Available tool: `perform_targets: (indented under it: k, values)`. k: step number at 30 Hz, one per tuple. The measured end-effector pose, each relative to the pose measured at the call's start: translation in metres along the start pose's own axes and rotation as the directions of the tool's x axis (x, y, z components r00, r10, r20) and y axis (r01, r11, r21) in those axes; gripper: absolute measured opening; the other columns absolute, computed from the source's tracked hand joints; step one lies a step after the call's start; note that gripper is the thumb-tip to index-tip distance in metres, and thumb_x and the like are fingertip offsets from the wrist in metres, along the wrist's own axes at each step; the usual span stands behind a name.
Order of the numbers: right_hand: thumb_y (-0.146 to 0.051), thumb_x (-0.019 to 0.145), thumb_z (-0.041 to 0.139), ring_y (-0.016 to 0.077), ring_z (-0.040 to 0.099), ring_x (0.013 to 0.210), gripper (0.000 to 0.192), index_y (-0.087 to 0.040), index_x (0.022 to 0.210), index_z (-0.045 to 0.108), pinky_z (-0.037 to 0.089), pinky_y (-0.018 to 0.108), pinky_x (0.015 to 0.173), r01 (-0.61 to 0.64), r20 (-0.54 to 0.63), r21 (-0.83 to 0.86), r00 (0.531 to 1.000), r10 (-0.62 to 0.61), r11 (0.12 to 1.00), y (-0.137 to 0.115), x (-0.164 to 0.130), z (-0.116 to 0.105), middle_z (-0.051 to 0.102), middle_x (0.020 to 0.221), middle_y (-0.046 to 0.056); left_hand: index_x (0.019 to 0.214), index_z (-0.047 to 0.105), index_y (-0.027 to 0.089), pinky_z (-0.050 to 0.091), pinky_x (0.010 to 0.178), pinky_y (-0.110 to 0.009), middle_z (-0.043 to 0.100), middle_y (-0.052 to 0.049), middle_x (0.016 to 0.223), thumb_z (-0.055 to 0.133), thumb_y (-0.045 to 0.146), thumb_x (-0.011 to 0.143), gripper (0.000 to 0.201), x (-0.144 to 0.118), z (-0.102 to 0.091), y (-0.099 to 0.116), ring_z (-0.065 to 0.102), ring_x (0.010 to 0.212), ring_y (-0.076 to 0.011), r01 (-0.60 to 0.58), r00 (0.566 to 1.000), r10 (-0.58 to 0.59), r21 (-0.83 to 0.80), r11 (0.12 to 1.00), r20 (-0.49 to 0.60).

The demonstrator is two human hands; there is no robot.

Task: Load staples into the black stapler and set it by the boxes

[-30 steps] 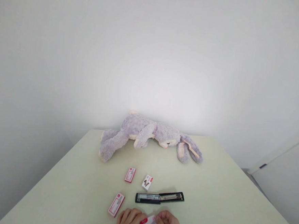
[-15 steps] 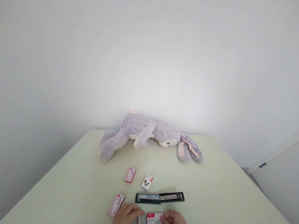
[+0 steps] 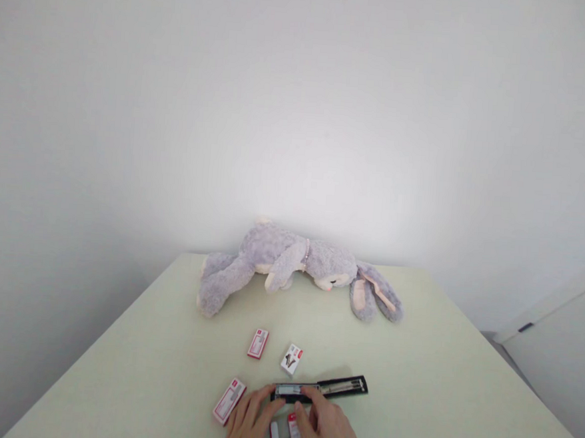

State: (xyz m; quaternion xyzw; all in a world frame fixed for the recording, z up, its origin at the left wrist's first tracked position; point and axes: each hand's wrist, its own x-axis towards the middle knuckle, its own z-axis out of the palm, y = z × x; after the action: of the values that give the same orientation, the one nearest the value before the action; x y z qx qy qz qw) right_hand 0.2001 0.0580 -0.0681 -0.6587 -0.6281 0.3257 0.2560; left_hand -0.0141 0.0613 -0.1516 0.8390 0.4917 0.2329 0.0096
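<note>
A black stapler [image 3: 345, 387] lies opened out on the table, its long metal channel showing. My left hand [image 3: 251, 423] has its fingers stretched forward, the fingertips touching the stapler's left end and the thumb apart, lower down. My right hand [image 3: 330, 432] reaches over the middle of the stapler, index fingertip on the channel and thumb at the near edge; whether staples are under the finger is too small to tell. Between the hands sits a small red-and-white box [image 3: 294, 427], slid partly out to show a grey inside, its right part hidden by my right hand.
Left of my left hand is a larger pink-and-white box [image 3: 229, 401]. Beyond the stapler lie another pink-and-white box [image 3: 258, 343] and a white box with a stapler picture [image 3: 291, 359]. A grey plush rabbit [image 3: 275, 248] lies along the table's [image 3: 126, 367] back edge, by the wall.
My right hand has left the small box's right end and moved up to the stapler. My left fingers have moved to the stapler's left end, and the stapler is slightly more tilted.
</note>
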Motion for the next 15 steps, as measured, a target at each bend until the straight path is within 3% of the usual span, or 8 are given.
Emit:
perform_targets:
  k: [2,5,8,15]
  values:
    - [-0.046,0.091,0.052,0.0228,0.066,0.069,0.041,-0.023,0.119,0.070,0.042,0.028,0.065,-0.011,0.007,0.067,1.000,0.010,0.998,0.001,0.004,0.016,0.070,0.070,0.003,0.129,0.067,0.040,0.057,0.092,-0.041,0.069,-0.004,0.133,0.075,0.064,0.076,0.059,0.000,0.002,0.005,0.068,0.113,-0.0276,0.032,0.999,-0.032,0.006,0.999,-0.034]
    - [-0.053,0.090,0.052,0.0197,0.059,0.059,0.046,-0.019,0.116,0.069,0.041,0.027,0.058,-0.024,0.019,0.298,1.000,0.019,0.954,0.004,0.008,0.036,0.061,0.060,-0.001,0.124,0.070,0.036,0.055,0.095,-0.043,0.069,-0.006,0.133,0.078,0.060,0.075,0.055,-0.002,0.005,0.013,0.066,0.114,-0.0285,0.124,0.990,-0.124,-0.012,0.992,-0.070]
    - [-0.052,0.089,0.057,0.0170,0.052,0.055,0.041,-0.017,0.107,0.069,0.040,0.025,0.056,0.008,-0.036,0.427,0.999,0.008,0.904,0.003,0.013,0.047,0.050,0.056,-0.006,0.123,0.071,0.035,0.055,0.097,-0.043,0.069,-0.006,0.132,0.080,0.056,0.074,0.054,-0.001,0.008,0.018,0.066,0.115,-0.0285,0.151,0.986,-0.152,-0.024,0.988,-0.067]
    - [-0.036,0.093,0.052,0.0141,0.050,0.059,0.023,-0.021,0.089,0.069,0.035,0.023,0.058,0.114,-0.061,0.258,0.993,-0.101,0.959,-0.023,0.019,0.033,0.050,0.060,-0.006,0.121,0.071,0.035,0.052,0.102,-0.046,0.068,-0.006,0.134,0.083,0.049,0.072,0.053,-0.001,-0.001,0.025,0.063,0.120,-0.0309,0.196,0.979,-0.194,0.025,0.980,-0.064]
